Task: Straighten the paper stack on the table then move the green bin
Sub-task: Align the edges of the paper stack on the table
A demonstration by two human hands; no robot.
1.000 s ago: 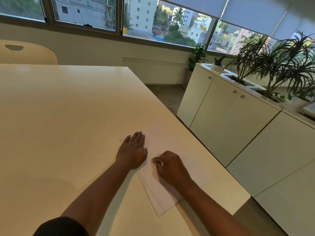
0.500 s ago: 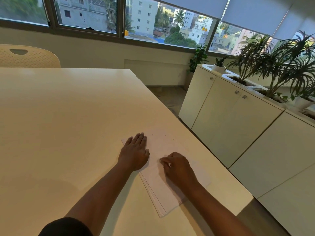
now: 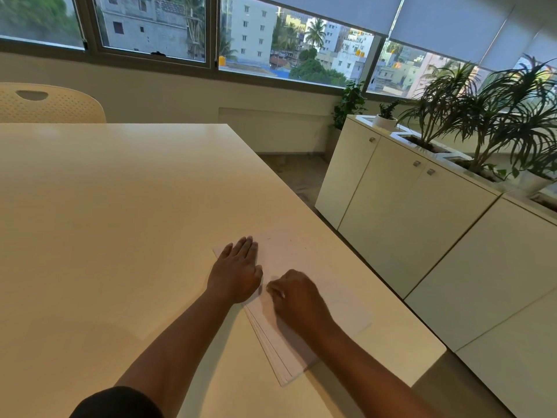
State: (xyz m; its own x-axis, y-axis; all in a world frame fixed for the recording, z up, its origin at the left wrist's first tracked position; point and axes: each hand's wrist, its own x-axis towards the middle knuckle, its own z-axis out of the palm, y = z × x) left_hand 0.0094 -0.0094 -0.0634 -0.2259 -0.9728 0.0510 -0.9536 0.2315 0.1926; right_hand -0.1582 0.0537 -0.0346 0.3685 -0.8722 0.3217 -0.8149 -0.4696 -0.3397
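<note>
Nearest the camera, a dark sleeve (image 3: 117,402) shows at the bottom edge of the head view, on the left arm. Both forearms reach forward over the desk (image 3: 105,221), a broad cream top with little else on it.

Paper stack (image 3: 319,297): white sheets lying close to the desk's right edge, toward its near right corner, set at an angle to that edge. Sheets are fanned out along the stack's near left side, so their edges show as separate lines rather than one flush face.

Left hand (image 3: 236,273): flat, palm down, fingers straight and together, nothing gripped. It presses on the stack's left border, part on paper, part on bare desk.

Right hand (image 3: 297,300): resting on top of the stack just beside the left hand, fingers curled under toward the palm, fingertips on the top sheet. Cannot tell whether any sheet is pinched between them.

Green bin: not seen anywhere in this view.

Beyond the desk's right edge, well apart from it: a row of white cabinets (image 3: 422,236) with leafy potted plants (image 3: 497,122) on top. At the desk's far left edge, a cream perforated chair back (image 3: 48,104). Farthest off, a band of windows (image 3: 241,40) looking onto buildings and trees.
</note>
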